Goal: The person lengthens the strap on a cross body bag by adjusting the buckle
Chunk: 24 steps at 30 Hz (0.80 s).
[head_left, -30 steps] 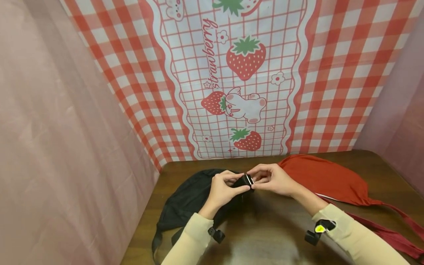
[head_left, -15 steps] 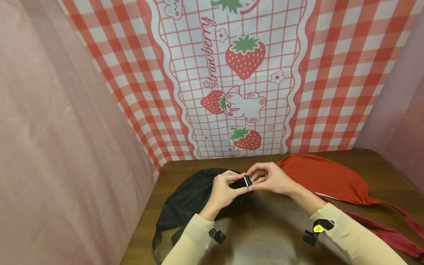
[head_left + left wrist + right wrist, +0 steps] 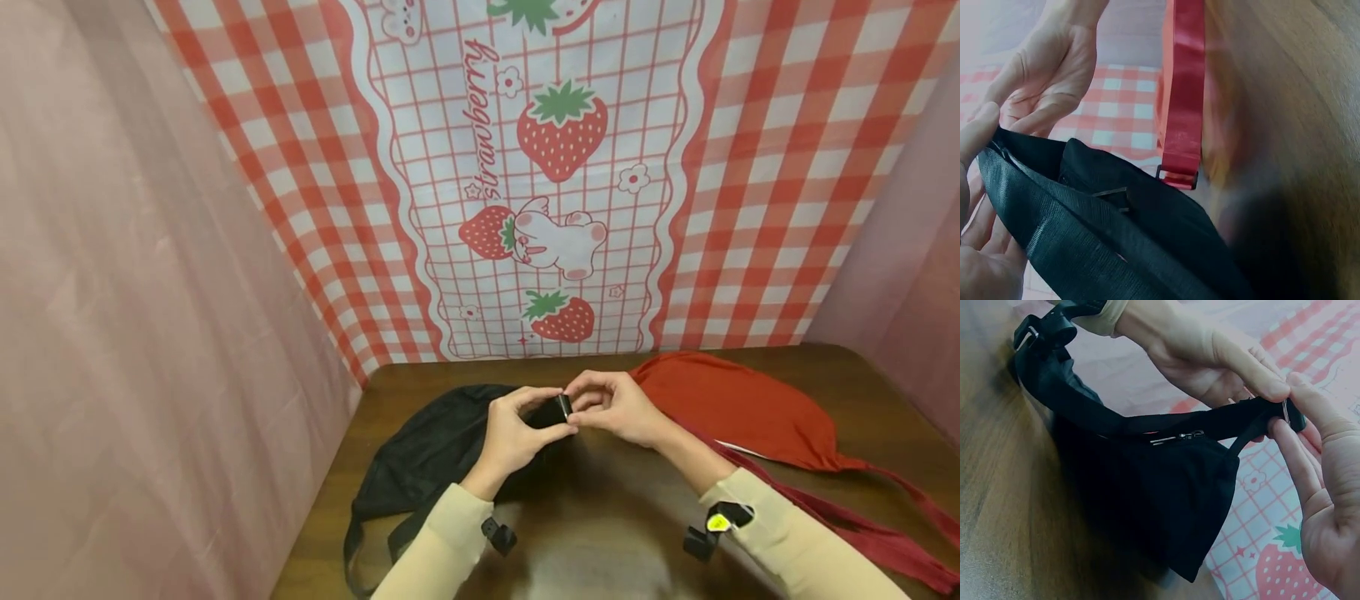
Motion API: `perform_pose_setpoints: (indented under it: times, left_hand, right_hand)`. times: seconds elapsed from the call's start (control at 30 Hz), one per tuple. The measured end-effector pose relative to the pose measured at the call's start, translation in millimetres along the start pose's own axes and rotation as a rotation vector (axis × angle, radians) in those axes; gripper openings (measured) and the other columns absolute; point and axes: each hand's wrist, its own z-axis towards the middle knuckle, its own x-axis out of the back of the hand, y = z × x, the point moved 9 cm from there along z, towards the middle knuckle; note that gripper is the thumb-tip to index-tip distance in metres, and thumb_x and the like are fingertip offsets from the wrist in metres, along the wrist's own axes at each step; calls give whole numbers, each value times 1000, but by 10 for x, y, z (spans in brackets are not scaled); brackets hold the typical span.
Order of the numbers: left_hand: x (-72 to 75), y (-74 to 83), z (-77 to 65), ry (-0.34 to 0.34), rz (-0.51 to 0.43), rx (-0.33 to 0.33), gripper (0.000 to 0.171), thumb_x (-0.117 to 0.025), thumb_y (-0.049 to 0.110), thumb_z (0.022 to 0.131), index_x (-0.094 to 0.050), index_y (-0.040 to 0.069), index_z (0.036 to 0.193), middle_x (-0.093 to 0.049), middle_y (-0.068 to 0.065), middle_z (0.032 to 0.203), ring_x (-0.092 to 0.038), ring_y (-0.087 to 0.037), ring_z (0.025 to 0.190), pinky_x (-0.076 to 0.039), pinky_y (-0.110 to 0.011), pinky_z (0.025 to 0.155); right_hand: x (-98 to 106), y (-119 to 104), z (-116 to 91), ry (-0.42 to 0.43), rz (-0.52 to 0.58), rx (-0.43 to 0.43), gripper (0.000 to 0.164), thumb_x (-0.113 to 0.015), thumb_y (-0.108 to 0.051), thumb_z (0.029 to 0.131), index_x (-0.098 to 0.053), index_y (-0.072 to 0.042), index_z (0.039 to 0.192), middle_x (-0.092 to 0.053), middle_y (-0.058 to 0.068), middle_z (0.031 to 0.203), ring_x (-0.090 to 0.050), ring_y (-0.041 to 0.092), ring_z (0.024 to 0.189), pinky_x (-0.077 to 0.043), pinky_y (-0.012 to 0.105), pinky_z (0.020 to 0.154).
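Observation:
A black waist bag (image 3: 427, 454) lies on the left of the table, its near end raised between the two hands. My left hand (image 3: 513, 429) grips the bag's wide black strap (image 3: 1197, 422) near its end, thumb below and fingers above in the head view. At that end sits a small dark buckle (image 3: 1298, 417) with a thin bright edge. My right hand (image 3: 618, 408) pinches it between thumb and fingers, its fingertips meeting those of the left. A zipper pull (image 3: 1175, 437) shows on the bag. In the left wrist view, fingers cover the buckle.
A red waist bag (image 3: 735, 404) lies at the back right of the brown wooden table (image 3: 622, 533). Its dark red straps (image 3: 847, 525) trail toward the front right. Behind the table hangs a strawberry-print cloth (image 3: 562, 133), with a pale pink curtain (image 3: 150, 292) on the left.
Both hands keep hold at nearly the same place. The buckle has turned slightly, and its bright edge looks thinner now. The left thumb has slid a little to the right, under the right fingertips.

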Motion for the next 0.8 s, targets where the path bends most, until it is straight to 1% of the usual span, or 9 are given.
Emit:
perform_pose_setpoints:
  times: [0.1,0.2,0.3,0.43,0.53,0.63,0.7,0.8]
  left_hand:
    - [2,-5,17,0,-43,6,45,-96,12,79,-80,9,122,-80,-10,116,-78,-23,109,-61,-29,101]
    - [-10,-10,24,-11,-116,18,45,-93,5,81,-79,6,123,-79,-14,120,-77,-25,113,-60,-29,104]
    - [-32,-17,24,-23,-186,30,45,-90,0,83,-76,0,127,-76,-19,126,-74,-29,120,-58,-32,109]
    - [-45,-40,23,-23,-228,77,45,-87,1,87,-75,1,130,-75,-20,130,-72,-26,127,-55,-34,113]
    - [-43,-58,-4,-17,-200,107,44,-88,5,87,-76,4,129,-77,-17,128,-73,-24,124,-55,-31,112]
    - [-33,-53,-30,-12,-168,103,43,-89,6,86,-77,4,127,-78,-15,126,-74,-26,122,-56,-28,109]
    - [-27,-43,-43,-6,-157,92,43,-89,6,86,-77,5,127,-78,-14,127,-75,-26,121,-57,-28,109]
    - [-38,-21,-73,3,-140,93,48,-91,7,85,-75,6,130,-78,-12,128,-75,-25,120,-57,-27,108]
  right_hand:
    - [5,-36,24,-1,9,37,29,-78,5,93,-65,13,118,-75,3,111,-80,15,95,-68,37,76]
    - [8,-59,29,11,5,65,29,-77,8,92,-65,13,118,-73,1,112,-79,13,97,-68,35,77]
    - [35,-72,-1,58,-8,89,29,-76,10,92,-64,14,118,-72,-2,112,-79,11,99,-67,30,78]
    - [74,-114,-52,104,-48,119,28,-71,13,94,-62,13,121,-71,-2,114,-77,8,100,-65,23,79]
    - [46,-159,-74,89,-131,140,33,-69,13,96,-60,10,127,-69,3,115,-75,8,101,-64,22,83]
    - [-5,-220,-62,62,-254,159,42,-76,9,93,-64,3,132,-68,7,116,-73,9,101,-65,25,87]
    - [-23,-261,-50,61,-320,160,44,-81,6,90,-68,-3,132,-68,9,115,-74,10,100,-66,27,86]
    - [-39,-296,-59,63,-366,129,40,-84,0,89,-74,-10,126,-69,9,113,-77,12,100,-67,29,83]
